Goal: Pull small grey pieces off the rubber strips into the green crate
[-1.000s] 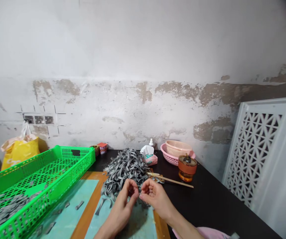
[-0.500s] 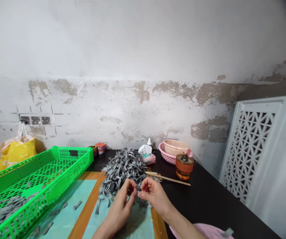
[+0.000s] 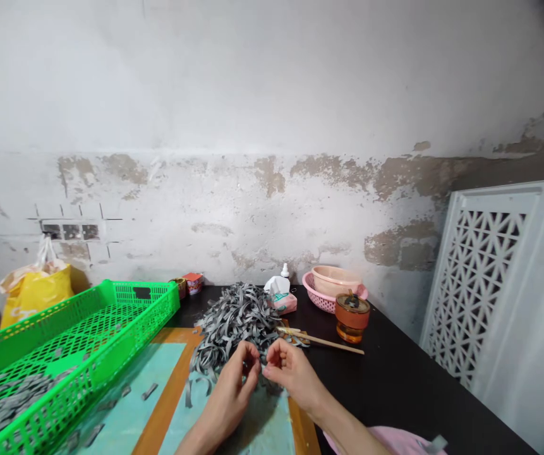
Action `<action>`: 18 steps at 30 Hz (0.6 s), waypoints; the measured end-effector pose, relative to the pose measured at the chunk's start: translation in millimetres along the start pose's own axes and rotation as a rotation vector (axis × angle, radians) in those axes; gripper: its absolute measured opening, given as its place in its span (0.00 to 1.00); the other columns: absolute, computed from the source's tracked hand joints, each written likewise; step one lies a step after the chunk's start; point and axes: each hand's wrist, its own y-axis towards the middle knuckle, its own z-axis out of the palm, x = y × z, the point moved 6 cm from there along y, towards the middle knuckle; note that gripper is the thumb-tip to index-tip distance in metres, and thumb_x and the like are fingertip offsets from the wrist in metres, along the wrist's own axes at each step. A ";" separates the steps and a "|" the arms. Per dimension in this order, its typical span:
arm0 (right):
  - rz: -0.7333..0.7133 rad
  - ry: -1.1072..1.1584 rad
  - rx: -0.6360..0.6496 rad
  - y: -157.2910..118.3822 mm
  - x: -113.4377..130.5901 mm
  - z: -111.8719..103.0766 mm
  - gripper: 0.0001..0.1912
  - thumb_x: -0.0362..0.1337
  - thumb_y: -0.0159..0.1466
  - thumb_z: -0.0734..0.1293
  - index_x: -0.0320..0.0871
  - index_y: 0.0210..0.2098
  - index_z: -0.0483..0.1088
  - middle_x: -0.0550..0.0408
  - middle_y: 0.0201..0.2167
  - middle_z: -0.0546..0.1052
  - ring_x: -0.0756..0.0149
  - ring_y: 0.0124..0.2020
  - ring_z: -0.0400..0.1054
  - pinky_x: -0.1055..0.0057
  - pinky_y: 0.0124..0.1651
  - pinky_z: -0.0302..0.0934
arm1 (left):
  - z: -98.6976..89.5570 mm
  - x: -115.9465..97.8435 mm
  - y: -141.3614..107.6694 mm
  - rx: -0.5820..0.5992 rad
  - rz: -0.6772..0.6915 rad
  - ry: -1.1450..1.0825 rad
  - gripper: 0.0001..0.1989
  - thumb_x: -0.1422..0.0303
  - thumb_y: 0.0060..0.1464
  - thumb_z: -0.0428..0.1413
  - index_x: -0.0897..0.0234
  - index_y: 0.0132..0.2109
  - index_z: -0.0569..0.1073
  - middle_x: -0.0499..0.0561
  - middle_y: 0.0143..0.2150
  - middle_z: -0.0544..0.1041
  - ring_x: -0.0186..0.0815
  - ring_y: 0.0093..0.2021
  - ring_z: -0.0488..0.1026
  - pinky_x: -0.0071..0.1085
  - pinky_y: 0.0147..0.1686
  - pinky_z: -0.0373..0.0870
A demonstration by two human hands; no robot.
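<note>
My left hand [image 3: 237, 387] and my right hand [image 3: 294, 373] are held close together, thumbs bent toward the fingertips in a pinch. Anything between the fingers is too small or hidden to make out. Just beyond them lies a tangled heap of grey fabric strips [image 3: 238, 319]. Below the hands is a board with a light blue-green sheet [image 3: 181, 420] and orange-brown bands. A few short grey folded pieces [image 3: 149, 391] lie on its left part. More such pieces [image 3: 20, 399] are piled inside a green plastic crate [image 3: 132, 346] at the left.
A wooden-handled brush [image 3: 333, 344] lies right of the heap, near an amber jar [image 3: 352, 318]. Behind are pink basins [image 3: 335, 280], a tissue pack [image 3: 285, 303] and a red box [image 3: 193, 282]. A yellow bag [image 3: 39, 294] stands far left, a pink item [image 3: 390, 438] at the front right.
The view has shifted very slightly. Both hands keep almost the same pinched pose and place; nothing else has visibly moved.
</note>
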 end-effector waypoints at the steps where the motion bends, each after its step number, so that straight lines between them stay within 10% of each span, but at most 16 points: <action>1: -0.017 -0.011 -0.011 0.2 2.3 -0.8 0.11 0.36 0.46 0.71 0.44 0.25 0.65 0.64 0.20 0.64 0.72 0.23 0.56 0.75 0.27 0.51 | -0.4 -0.3 0.2 0.001 -0.004 -0.002 0.07 0.62 0.62 0.45 0.59 0.39 0.63 0.46 0.34 0.67 0.35 0.35 0.64 0.28 0.37 0.63; 11: -0.002 -0.056 -0.050 2.0 -4.4 -3.9 0.11 0.35 0.47 0.72 0.43 0.29 0.67 0.64 0.21 0.67 0.72 0.22 0.57 0.75 0.27 0.51 | -13.0 -8.6 3.3 -0.031 0.032 0.072 0.08 0.63 0.61 0.46 0.60 0.38 0.67 0.48 0.34 0.70 0.36 0.34 0.66 0.28 0.35 0.65; 14: -0.025 -0.298 0.007 -2.1 -4.9 -9.2 0.09 0.33 0.48 0.72 0.43 0.28 0.70 0.63 0.21 0.68 0.72 0.23 0.59 0.75 0.27 0.50 | -63.7 -19.8 4.5 -0.085 0.085 0.317 0.09 0.65 0.60 0.46 0.60 0.39 0.69 0.50 0.35 0.73 0.37 0.35 0.69 0.29 0.36 0.65; 18: -0.003 -0.770 0.129 -8.3 -12.4 -11.7 0.07 0.31 0.46 0.74 0.44 0.24 0.72 0.60 0.22 0.71 0.69 0.24 0.62 0.74 0.28 0.49 | -185.1 -25.3 -13.7 -0.267 0.041 0.811 0.13 0.64 0.55 0.45 0.65 0.37 0.72 0.48 0.36 0.73 0.36 0.38 0.69 0.31 0.42 0.61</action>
